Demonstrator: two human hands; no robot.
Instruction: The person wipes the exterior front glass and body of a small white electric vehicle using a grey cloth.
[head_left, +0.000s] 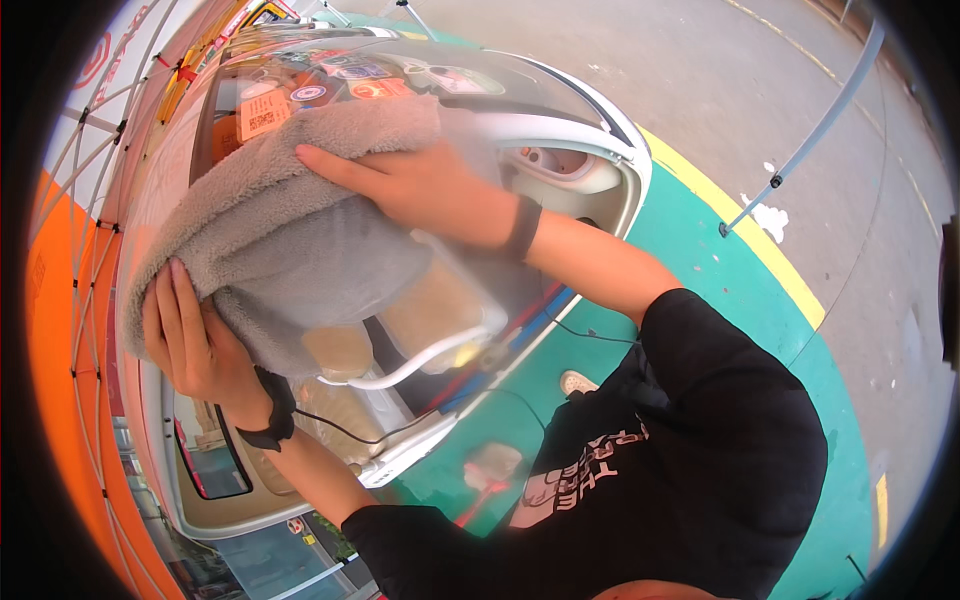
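A thick grey plush towel (270, 217) lies spread and partly folded over the windshield and roof edge of a small white vehicle (637, 161). My left hand (191, 337) grips the towel's lower left edge, its fingers bent on the fabric; the thumb is hidden. My right hand (420, 184) lies flat over the towel's upper right part, fingers pointing left. Dark bands circle both wrists. Below the towel, tan seats (435, 307) and a white curved bar (420, 356) show in the cabin. Several stickers (375, 88) and an orange printed tag (264, 114) are at the glass.
The vehicle's side stands open before me, and a thin black cable (360, 435) runs across it. Metal lattice poles (97, 225) and orange fabric (56, 315) rise at the left. A grey tent pole (810, 124) meets the green floor (720, 277) at the right.
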